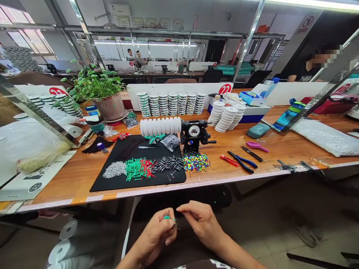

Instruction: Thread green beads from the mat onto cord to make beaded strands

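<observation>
Both my hands are low in front of me, below the table edge. My left hand (158, 233) is curled shut, pinching a small teal bead piece (167, 217) at its fingertips. My right hand (200, 221) is closed in a pinch right beside it, its fingertips meeting the left hand's; what it holds is too small to make out. Up on the wooden table (280, 149) a black mat (140, 179) carries piles of silver beads (114, 170), green and red tube beads (139, 168), black beads (167, 164) and multicoloured round beads (195, 162).
A black winder with a dial (194, 135) and a row of white spools (160, 126) stand behind the mat. Pliers (241, 161), tweezers, a purple scoop, stacked white reels (171, 104) and a potted plant (98, 91) share the table. A person sits at the far right.
</observation>
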`<action>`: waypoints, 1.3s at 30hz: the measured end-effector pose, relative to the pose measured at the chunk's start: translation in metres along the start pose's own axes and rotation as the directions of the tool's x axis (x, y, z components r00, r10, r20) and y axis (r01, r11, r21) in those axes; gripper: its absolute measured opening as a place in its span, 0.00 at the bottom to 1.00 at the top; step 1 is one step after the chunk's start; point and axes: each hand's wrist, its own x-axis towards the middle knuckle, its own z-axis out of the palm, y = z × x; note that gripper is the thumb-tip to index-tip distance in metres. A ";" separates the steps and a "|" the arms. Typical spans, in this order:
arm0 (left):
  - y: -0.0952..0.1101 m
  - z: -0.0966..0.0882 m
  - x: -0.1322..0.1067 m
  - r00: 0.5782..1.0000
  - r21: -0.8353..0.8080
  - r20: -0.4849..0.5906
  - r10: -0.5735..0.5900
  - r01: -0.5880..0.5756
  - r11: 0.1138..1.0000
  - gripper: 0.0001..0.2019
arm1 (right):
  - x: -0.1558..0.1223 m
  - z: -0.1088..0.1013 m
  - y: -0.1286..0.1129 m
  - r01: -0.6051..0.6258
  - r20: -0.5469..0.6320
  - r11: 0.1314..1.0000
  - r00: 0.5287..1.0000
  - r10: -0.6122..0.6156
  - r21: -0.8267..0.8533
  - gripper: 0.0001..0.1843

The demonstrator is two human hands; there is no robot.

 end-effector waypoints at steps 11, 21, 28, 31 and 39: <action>0.000 0.002 0.001 1.000 -0.045 0.005 -0.031 0.031 0.998 0.16 | -0.001 0.004 -0.006 -0.168 0.080 0.938 0.985 0.150 0.303 0.09; -0.008 -0.001 0.004 0.993 0.107 0.084 -0.087 0.078 0.991 0.17 | 0.001 0.014 -0.010 -0.515 0.327 0.513 0.849 0.415 0.687 0.23; -0.002 -0.001 0.000 0.961 0.663 -0.131 0.245 -0.099 0.742 0.15 | -0.001 0.018 -0.010 -0.351 0.007 0.775 0.913 0.409 0.525 0.23; -0.002 -0.002 -0.002 0.920 0.804 -0.147 0.362 -0.102 0.586 0.12 | -0.004 0.020 -0.008 -0.324 -0.048 0.835 0.922 0.383 0.445 0.20; -0.002 -0.014 0.005 0.898 0.734 -0.225 0.379 -0.099 0.671 0.14 | -0.003 0.019 -0.009 -0.037 0.006 0.997 0.999 0.038 -0.060 0.14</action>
